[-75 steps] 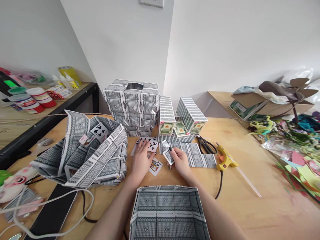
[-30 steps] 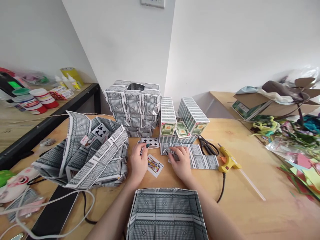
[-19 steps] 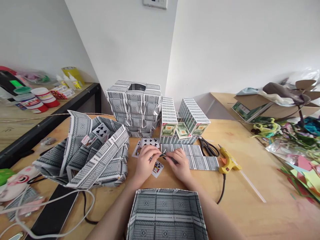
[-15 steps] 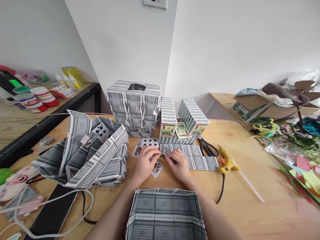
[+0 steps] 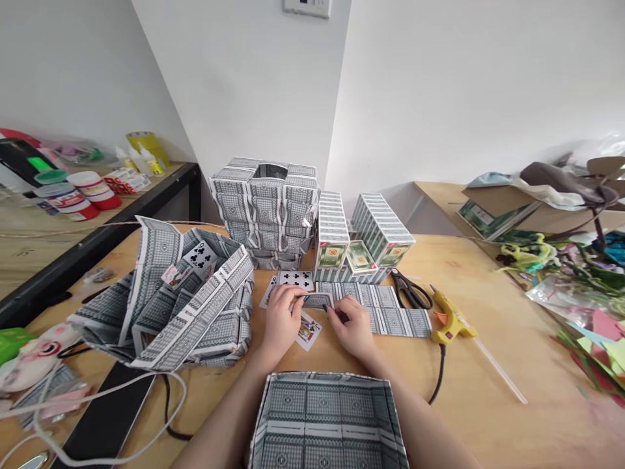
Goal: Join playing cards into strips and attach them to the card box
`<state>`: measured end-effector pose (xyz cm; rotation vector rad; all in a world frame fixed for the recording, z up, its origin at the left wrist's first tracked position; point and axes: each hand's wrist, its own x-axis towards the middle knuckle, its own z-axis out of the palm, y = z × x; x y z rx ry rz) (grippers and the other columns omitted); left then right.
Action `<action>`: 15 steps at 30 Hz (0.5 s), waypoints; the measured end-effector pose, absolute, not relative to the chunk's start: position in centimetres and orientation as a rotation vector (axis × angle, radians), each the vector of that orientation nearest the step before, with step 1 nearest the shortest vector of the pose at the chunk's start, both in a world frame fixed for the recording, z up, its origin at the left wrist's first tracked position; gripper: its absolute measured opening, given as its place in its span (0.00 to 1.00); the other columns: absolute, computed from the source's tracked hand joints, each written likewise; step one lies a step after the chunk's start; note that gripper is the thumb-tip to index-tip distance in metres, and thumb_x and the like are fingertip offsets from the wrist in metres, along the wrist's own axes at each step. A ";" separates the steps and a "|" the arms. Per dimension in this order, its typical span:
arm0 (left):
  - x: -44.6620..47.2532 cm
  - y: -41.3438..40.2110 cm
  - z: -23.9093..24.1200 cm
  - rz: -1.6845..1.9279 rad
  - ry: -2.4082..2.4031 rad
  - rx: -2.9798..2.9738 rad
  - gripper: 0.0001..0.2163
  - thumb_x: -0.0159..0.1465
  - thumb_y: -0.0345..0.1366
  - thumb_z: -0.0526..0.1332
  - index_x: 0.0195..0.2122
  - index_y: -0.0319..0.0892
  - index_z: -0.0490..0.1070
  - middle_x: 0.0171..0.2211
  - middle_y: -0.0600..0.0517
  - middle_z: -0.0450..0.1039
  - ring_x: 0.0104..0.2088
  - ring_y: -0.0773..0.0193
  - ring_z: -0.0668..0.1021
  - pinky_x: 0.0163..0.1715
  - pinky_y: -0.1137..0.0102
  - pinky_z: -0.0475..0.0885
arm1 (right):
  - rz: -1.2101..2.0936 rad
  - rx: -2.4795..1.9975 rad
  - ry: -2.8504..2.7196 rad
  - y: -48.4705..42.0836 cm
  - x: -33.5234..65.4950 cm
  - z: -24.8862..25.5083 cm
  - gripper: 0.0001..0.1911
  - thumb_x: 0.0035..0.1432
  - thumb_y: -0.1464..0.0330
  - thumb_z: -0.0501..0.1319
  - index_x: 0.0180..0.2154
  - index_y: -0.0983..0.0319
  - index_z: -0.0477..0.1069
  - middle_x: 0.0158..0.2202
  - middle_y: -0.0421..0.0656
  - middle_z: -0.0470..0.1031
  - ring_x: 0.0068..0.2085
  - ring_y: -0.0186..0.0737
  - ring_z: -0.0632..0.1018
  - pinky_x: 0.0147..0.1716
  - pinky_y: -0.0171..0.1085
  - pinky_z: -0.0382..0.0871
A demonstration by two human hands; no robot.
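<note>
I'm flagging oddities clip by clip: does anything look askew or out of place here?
Yes: a long card strip lies slantwise across the card-backed container at left, with face-up cards jumbled inside. One green card box also sits crooked between two straight rows of boxes. I see nothing spilled.

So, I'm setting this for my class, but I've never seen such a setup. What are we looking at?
No machine here: a person works with a bare left hand and right hand. Every picture comes from one camera worn on the head, looking forward and down. The left hand holds one end of a playing card; the right is at its other end, its grip hard to make out. On the table lie loose cards, scissors and a yellow glue gun. A card-patterned box sits nearest the camera.
</note>
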<state>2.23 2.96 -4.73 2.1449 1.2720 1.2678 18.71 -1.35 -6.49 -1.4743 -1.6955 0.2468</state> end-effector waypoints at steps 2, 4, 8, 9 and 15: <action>2.2 3.0 -4.8 1.260 1.286 2.138 0.05 0.58 0.26 0.55 0.33 0.42 0.67 0.34 0.50 0.71 0.39 0.60 0.72 0.42 0.64 0.67 | 0.242 -1.468 -1.692 -1.4 18.7 -6.4 0.12 0.56 0.69 0.54 0.21 0.60 0.60 0.20 0.39 0.61 0.25 0.36 0.64 0.24 0.34 0.58; 2.2 3.1 -5.0 1.250 1.309 2.092 0.04 0.58 0.28 0.56 0.32 0.42 0.67 0.33 0.51 0.71 0.38 0.61 0.73 0.41 0.64 0.68 | 0.229 -1.451 -1.686 -1.4 18.8 -6.3 0.11 0.57 0.69 0.53 0.22 0.61 0.61 0.20 0.39 0.62 0.26 0.36 0.64 0.25 0.34 0.58; 2.1 3.2 -5.4 1.218 1.340 1.902 0.03 0.58 0.32 0.57 0.33 0.42 0.66 0.31 0.52 0.72 0.33 0.63 0.75 0.34 0.68 0.71 | 0.211 -1.409 -1.661 -1.7 18.9 -6.1 0.07 0.57 0.71 0.52 0.26 0.61 0.64 0.21 0.39 0.63 0.26 0.36 0.66 0.25 0.34 0.59; 2.1 3.3 -5.4 1.221 1.335 1.854 0.04 0.58 0.33 0.57 0.35 0.42 0.66 0.32 0.52 0.72 0.32 0.64 0.75 0.33 0.68 0.71 | 0.225 -1.407 -1.640 -1.7 18.9 -6.2 0.07 0.56 0.71 0.52 0.27 0.61 0.64 0.22 0.39 0.63 0.26 0.36 0.66 0.25 0.34 0.59; 2.3 3.4 -5.9 1.231 1.236 1.739 0.08 0.58 0.32 0.56 0.39 0.42 0.68 0.36 0.49 0.74 0.36 0.62 0.77 0.37 0.65 0.73 | 0.481 -1.369 -1.548 -2.1 19.0 -6.4 0.05 0.58 0.69 0.51 0.32 0.60 0.64 0.25 0.40 0.69 0.26 0.36 0.70 0.27 0.34 0.62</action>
